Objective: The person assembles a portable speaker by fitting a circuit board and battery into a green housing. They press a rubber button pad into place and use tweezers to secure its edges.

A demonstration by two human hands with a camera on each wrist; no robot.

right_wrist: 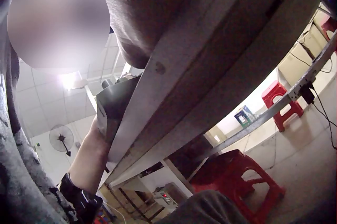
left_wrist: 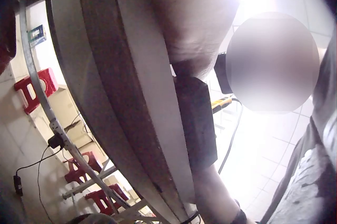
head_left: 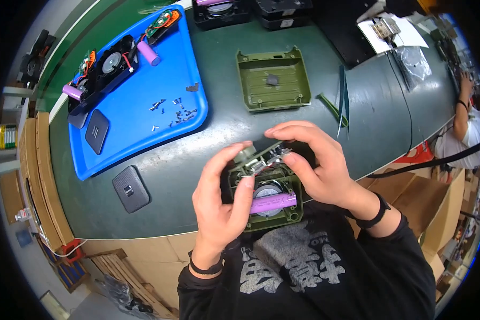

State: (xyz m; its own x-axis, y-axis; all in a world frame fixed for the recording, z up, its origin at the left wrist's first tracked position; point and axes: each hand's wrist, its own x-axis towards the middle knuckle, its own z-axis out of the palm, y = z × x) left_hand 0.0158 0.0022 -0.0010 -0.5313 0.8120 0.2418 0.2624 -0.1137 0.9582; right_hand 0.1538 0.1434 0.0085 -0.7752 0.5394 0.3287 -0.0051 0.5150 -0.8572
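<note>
Both hands hold a narrow green panel with a circuit board [head_left: 260,164], tilted above an olive-green speaker housing [head_left: 294,216] at the table's near edge. My left hand [head_left: 217,200] grips the panel's left end between thumb and fingers, beside a round green knob [head_left: 245,154]. At the other end my right hand [head_left: 325,169] pinches it, thumb on the board side. Inside the housing lie a purple battery cell [head_left: 274,202] and a round speaker driver [head_left: 266,191]. The housing's underside [left_wrist: 199,121] shows in the left wrist view.
A blue tray [head_left: 194,69] at left carries several screws [head_left: 184,113] and black speaker assemblies [head_left: 109,66]. Beyond the hands stands a matching green shell [head_left: 274,96], with tweezers [head_left: 342,101] to its right. A dark mesh cover [head_left: 131,189] lies left. Another person's arm [head_left: 462,109] appears far right.
</note>
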